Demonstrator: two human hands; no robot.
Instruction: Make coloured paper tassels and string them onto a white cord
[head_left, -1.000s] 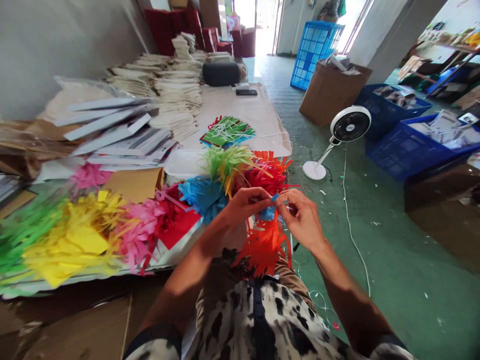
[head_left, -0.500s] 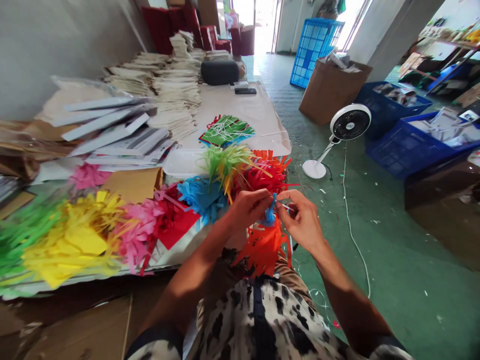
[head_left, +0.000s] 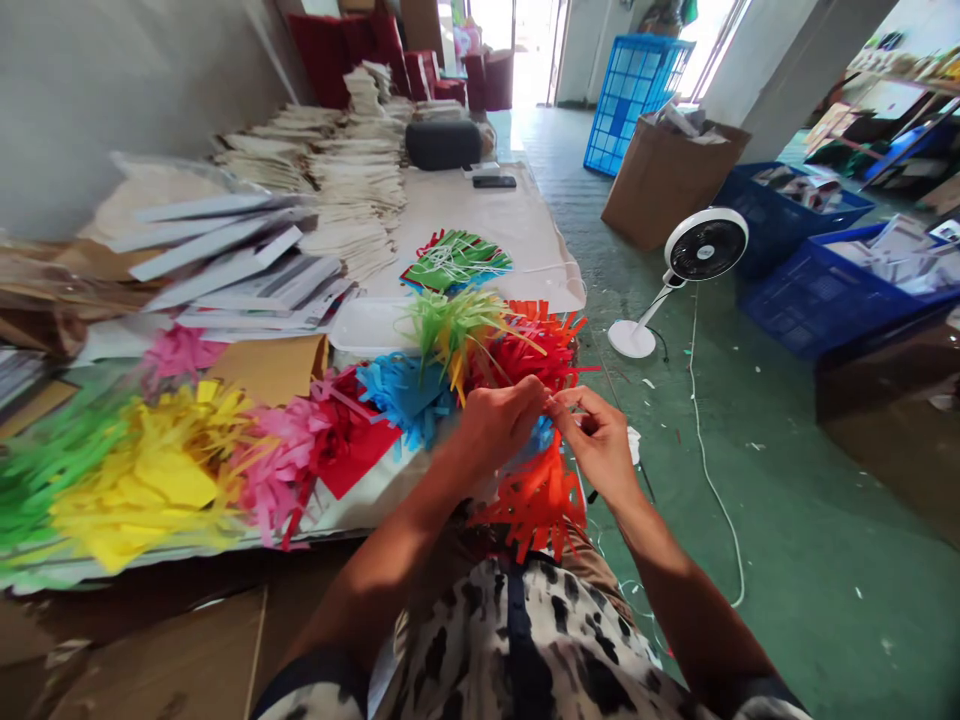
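My left hand (head_left: pixel 501 420) is closed, its fingertips pinched together above a blue paper tassel (head_left: pixel 541 436) that hangs just under them. Against those fingertips my right hand (head_left: pixel 600 435) pinches too, on what looks like a thin white string; the fingers partly hide it. Below both hands an orange paper tassel (head_left: pixel 536 505) of cut strips hangs over my lap. Just beyond the hands lie a red fringed tassel (head_left: pixel 551 345) and a light green one (head_left: pixel 457 325). A blue fringed bundle (head_left: pixel 409 395) rests on the table left of my left hand.
Pink (head_left: pixel 277 450), yellow (head_left: pixel 142 480) and green fringed paper (head_left: pixel 60 465) line the table's near edge. Behind are a white tray (head_left: pixel 367 325), stacked cloth (head_left: pixel 352 180) and green pieces with white strings (head_left: pixel 457 260). A fan (head_left: pixel 705 245) and blue crates (head_left: pixel 832 290) stand right.
My fingertips have come together, and my left hand has turned so its back covers more of the blue tassel. The thin white item in my right hand is now mostly hidden.
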